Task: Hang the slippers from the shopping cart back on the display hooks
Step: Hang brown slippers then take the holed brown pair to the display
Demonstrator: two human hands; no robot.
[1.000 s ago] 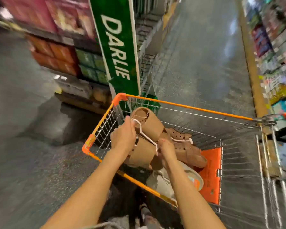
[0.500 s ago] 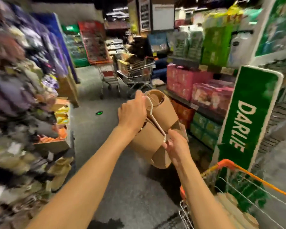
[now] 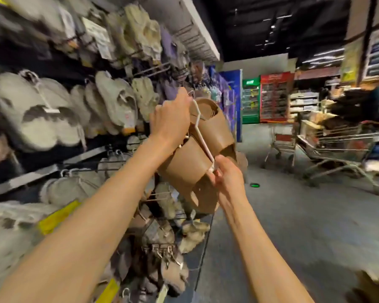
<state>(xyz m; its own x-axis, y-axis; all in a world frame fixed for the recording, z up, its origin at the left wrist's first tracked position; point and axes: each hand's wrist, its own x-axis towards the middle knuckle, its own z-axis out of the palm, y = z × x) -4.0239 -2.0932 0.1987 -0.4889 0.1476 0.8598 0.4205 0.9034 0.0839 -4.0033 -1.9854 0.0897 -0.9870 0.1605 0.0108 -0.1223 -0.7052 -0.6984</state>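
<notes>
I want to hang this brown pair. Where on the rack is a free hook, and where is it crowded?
One bare hook juts between the upper grey slippers and the middle row. Elsewhere the rack is packed. Left hand and right hand hold the brown pair.

Store light is dim and warm under a dark black ceiling [image 3: 271,22], with a few faint strip lights [image 3: 328,51] far off to the right. The pale grey slippers hanging on the left wall display [image 3: 42,110] are heavily smeared by motion blur. The wide lens bends both forearms outward at the bottom corners. The tan rubber slippers on a white hanger [image 3: 208,136] sit comparatively sharp, evenly lit. The grey floor [image 3: 293,226] shows soft patchy shadow.
</notes>
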